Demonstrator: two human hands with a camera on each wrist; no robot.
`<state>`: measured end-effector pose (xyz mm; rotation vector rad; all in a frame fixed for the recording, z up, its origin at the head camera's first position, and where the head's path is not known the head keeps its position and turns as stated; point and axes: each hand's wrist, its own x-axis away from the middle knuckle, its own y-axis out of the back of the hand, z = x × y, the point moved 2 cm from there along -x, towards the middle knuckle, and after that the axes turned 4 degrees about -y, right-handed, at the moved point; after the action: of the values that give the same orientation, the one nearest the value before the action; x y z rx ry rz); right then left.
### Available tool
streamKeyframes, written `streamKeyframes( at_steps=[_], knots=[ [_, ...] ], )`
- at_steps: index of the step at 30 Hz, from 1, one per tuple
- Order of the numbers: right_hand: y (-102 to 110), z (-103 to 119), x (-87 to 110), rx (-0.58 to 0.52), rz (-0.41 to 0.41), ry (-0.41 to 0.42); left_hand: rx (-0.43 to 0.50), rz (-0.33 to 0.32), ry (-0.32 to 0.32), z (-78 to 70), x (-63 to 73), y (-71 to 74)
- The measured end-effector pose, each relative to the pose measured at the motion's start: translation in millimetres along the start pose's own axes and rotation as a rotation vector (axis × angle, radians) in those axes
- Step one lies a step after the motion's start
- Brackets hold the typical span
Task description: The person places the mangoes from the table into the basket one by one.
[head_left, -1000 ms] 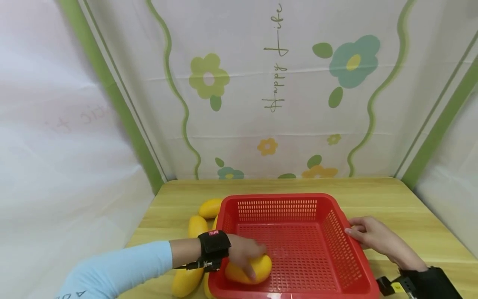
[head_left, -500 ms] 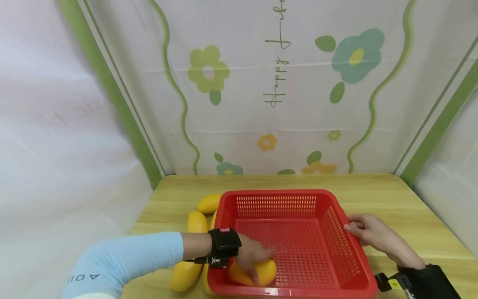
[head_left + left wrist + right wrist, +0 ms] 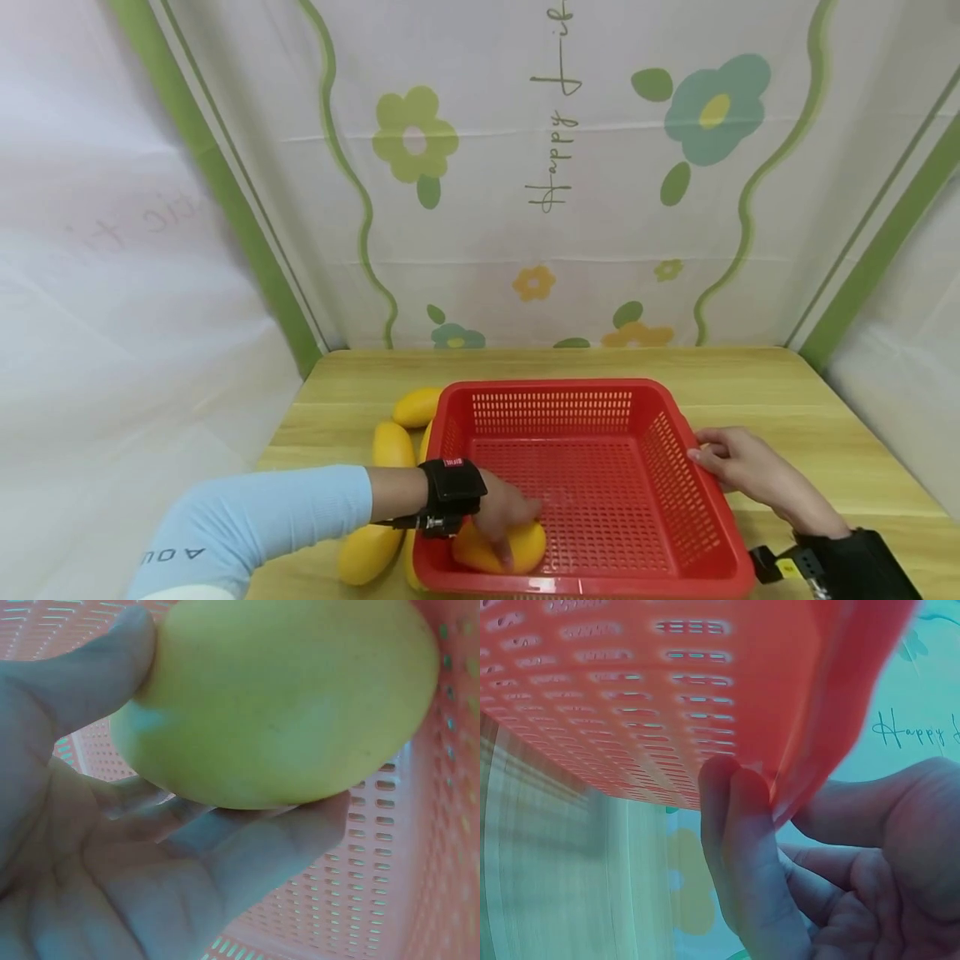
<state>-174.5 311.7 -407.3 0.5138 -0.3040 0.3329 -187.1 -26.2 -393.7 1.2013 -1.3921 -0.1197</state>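
A yellow mango [image 3: 528, 547] sits low in the near left corner of the red plastic basket [image 3: 585, 586]. My left hand [image 3: 501, 508] reaches over the basket's left rim and holds it. In the left wrist view, the thumb lies on one side of the mango [image 3: 277, 705] and the fingers [image 3: 277, 847] curl under the other. My right hand [image 3: 750, 467] pinches the basket's right rim. Seen from the right wrist, fingers [image 3: 754, 855] press the outer wall under the rim, with the thumb on the other side.
Several more mangoes [image 3: 371, 552] lie on the wooden table [image 3: 735, 379] along the basket's left side, partly hidden by the arm and basket. White printed sheets [image 3: 480, 208] stand behind the table and at both sides.
My left hand has shifted slightly right inside the basket, still holding the mango. My right hand keeps its grip on the rim. The head view has tilted a little.
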Motion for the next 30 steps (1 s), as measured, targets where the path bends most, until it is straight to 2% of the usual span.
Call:
streamKeyframes(
  at_steps=[6, 13, 17, 22, 26, 30],
  knots=[
    [1, 0, -1.2, -0.003, 0.015, 0.014, -0.015, -0.013, 0.011, 1.6, -2.2, -0.5],
    [3, -1, -2.6, 0.003, 0.024, 0.004, -0.079, -0.043, 0.058, 1.3, -1.8, -1.0],
    [3, -3, -2.9, -0.008, 0.038, 0.005, -0.078, -0.062, 0.058, 0.9, 3.0, 2.0],
    [3, -4, -3.7, 0.001, 0.040, 0.003, -0.034, -0.085, 0.047, 2.4, 14.1, 8.5],
    [4, -3, -3.8, 0.015, 0.028, -0.004, -0.009, -0.153, 0.009, 5.1, 25.9, 15.1],
    [4, -4, -3.3, 0.009, 0.032, -0.001, 0.078, -0.263, -0.023, 12.9, 41.4, 22.8]
  ],
)
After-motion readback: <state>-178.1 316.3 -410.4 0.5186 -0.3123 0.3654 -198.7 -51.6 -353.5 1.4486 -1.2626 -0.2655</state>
